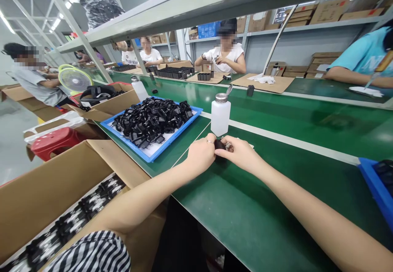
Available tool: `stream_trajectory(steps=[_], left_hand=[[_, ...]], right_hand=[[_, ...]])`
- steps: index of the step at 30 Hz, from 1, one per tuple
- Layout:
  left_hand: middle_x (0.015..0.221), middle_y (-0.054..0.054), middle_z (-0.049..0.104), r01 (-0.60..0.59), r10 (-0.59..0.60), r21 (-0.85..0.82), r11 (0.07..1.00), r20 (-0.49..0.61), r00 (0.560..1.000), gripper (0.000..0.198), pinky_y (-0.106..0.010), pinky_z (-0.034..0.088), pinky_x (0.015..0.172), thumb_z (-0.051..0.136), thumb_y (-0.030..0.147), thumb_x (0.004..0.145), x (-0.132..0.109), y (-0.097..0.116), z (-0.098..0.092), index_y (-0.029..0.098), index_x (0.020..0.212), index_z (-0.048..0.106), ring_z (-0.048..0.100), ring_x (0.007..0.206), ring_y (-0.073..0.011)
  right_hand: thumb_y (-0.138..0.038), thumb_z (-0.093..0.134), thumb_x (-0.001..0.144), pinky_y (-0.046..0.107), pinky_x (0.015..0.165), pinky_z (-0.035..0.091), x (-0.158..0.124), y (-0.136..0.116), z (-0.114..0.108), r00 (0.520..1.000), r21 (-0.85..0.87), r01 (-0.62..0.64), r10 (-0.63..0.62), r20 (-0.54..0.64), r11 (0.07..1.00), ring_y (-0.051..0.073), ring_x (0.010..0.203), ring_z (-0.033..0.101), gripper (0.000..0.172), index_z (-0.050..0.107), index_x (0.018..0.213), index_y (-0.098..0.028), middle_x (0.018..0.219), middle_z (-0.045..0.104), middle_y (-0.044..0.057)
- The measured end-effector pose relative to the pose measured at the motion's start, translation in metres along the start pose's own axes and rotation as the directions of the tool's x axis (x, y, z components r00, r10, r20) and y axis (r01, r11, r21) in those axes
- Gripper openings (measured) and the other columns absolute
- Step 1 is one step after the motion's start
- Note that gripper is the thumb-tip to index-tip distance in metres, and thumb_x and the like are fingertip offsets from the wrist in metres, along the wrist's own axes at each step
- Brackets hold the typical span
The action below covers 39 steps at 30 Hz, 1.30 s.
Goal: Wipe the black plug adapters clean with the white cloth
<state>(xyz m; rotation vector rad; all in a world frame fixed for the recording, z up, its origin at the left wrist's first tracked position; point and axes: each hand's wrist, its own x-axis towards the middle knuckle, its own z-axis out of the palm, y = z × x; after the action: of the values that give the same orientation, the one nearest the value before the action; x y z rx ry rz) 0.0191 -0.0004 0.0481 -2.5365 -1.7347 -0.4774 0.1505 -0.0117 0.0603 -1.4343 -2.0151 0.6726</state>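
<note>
My left hand (202, 153) is closed on one side of a small black power adapter (219, 145), low over the green bench. From the other side, the fingers and thumb of my right hand (238, 152) pinch the same piece. Much of it is hidden by my fingers. Just beyond my hands stands a white dispenser bottle (220, 116) with its metal lid flipped up. A pale scrap (251, 146) shows partly behind my right hand. To the left, a blue tray (167, 151) holds a heap of black power adapters (153, 118) with cables and metal pins.
An open cardboard box (58, 182) with packed black pieces is at my lower left. A second blue tray (371, 182) sits at the right edge. Another bottle (139, 88) stands behind the heap. A shelf beam (190, 5) crosses overhead. Co-workers sit across the green bench (291, 190).
</note>
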Motion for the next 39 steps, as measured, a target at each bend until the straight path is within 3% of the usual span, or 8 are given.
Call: stream_trajectory(steps=[3, 6, 10, 18, 23, 29, 35, 39], left_hand=[[0.072, -0.002, 0.055, 0.034, -0.027, -0.11, 0.993, 0.065, 0.998, 0.026, -0.025, 0.038, 0.053, 0.04, 0.022, 0.069, 0.002, -0.002, 0.0, 0.016, 0.093, 0.036, 0.053, 0.063, -0.0158], [0.082, 0.0, 0.055, -0.004, 0.054, -0.307, 0.952, 0.154, 0.987, 0.042, -0.024, 0.039, 0.056, 0.048, 0.03, 0.064, 0.004, -0.014, 0.004, 0.018, 0.101, 0.033, 0.052, 0.063, -0.013], [0.098, -0.003, 0.05, -0.032, 0.117, -0.454, 0.89, 0.16, 0.98, 0.057, -0.025, 0.041, 0.065, 0.057, 0.036, 0.055, 0.005, -0.026, 0.014, 0.017, 0.104, 0.035, 0.051, 0.071, -0.0125], [0.094, -0.002, 0.051, -0.112, 0.193, -0.51, 0.853, 0.11, 0.975, 0.045, -0.024, 0.041, 0.064, 0.056, 0.037, 0.057, 0.005, -0.022, 0.024, 0.018, 0.097, 0.045, 0.05, 0.072, -0.0122], [0.089, -0.002, 0.052, -0.125, 0.211, -0.527, 0.841, 0.107, 0.972, 0.044, -0.024, 0.041, 0.065, 0.056, 0.036, 0.057, 0.003, -0.023, 0.025, 0.017, 0.096, 0.047, 0.05, 0.071, -0.0121], [0.085, -0.001, 0.054, -0.07, 0.169, -0.541, 0.838, 0.135, 0.976, 0.039, -0.022, 0.041, 0.061, 0.055, 0.033, 0.059, 0.004, -0.023, 0.019, 0.017, 0.093, 0.051, 0.05, 0.066, -0.0105], [0.064, 0.002, 0.056, 0.115, 0.088, -0.645, 0.756, 0.273, 0.958, 0.033, -0.021, 0.042, 0.057, 0.056, 0.031, 0.059, 0.007, -0.023, 0.018, 0.015, 0.089, 0.052, 0.052, 0.056, -0.0094], [0.06, 0.003, 0.058, 0.157, 0.069, -0.666, 0.729, 0.299, 0.952, 0.033, -0.021, 0.042, 0.057, 0.057, 0.029, 0.058, 0.007, -0.023, 0.017, 0.016, 0.088, 0.052, 0.054, 0.056, -0.0104]], right_hand=[[-0.029, 0.052, 0.065, 0.021, 0.049, 0.032, 0.005, 0.009, -0.004, 1.0, -0.029, 0.022, -0.022, -0.001, 0.999, 0.01, 0.053, 0.045, 0.012, 0.052, 0.07, -0.019, 0.06, 0.05, -0.003], [-0.026, 0.051, 0.065, 0.022, 0.052, 0.034, 0.009, 0.021, -0.009, 1.0, -0.104, -0.001, -0.003, -0.031, 0.995, 0.011, 0.058, 0.046, 0.013, 0.055, 0.076, -0.02, 0.067, 0.052, -0.002], [-0.023, 0.052, 0.064, 0.022, 0.054, 0.035, 0.01, 0.025, -0.009, 1.0, -0.176, -0.023, 0.02, -0.019, 0.984, 0.011, 0.059, 0.046, 0.015, 0.056, 0.078, -0.019, 0.07, 0.051, 0.0], [-0.022, 0.05, 0.066, 0.022, 0.057, 0.034, 0.007, 0.02, -0.004, 0.998, -0.281, 0.042, -0.025, 0.062, 0.959, 0.013, 0.065, 0.045, 0.017, 0.057, 0.082, -0.019, 0.066, 0.048, 0.001], [-0.03, 0.055, 0.064, 0.023, 0.057, 0.035, 0.007, 0.025, -0.007, 0.991, -0.313, 0.022, 0.019, 0.129, 0.95, 0.015, 0.068, 0.045, 0.031, 0.054, 0.092, -0.02, 0.073, 0.047, 0.003], [-0.03, 0.054, 0.065, 0.023, 0.058, 0.035, 0.008, 0.028, -0.007, 0.984, -0.347, 0.005, 0.057, 0.169, 0.938, 0.015, 0.068, 0.047, 0.028, 0.055, 0.091, -0.019, 0.075, 0.046, 0.003], [-0.027, 0.055, 0.065, 0.023, 0.057, 0.035, 0.008, 0.028, -0.006, 0.988, -0.339, 0.045, 0.008, 0.154, 0.94, 0.015, 0.068, 0.047, 0.022, 0.054, 0.085, -0.018, 0.071, 0.047, 0.002], [-0.025, 0.058, 0.062, 0.023, 0.057, 0.035, 0.008, 0.027, -0.005, 0.989, -0.32, 0.062, -0.014, 0.148, 0.945, 0.014, 0.067, 0.048, 0.019, 0.053, 0.079, -0.018, 0.072, 0.048, 0.0]])
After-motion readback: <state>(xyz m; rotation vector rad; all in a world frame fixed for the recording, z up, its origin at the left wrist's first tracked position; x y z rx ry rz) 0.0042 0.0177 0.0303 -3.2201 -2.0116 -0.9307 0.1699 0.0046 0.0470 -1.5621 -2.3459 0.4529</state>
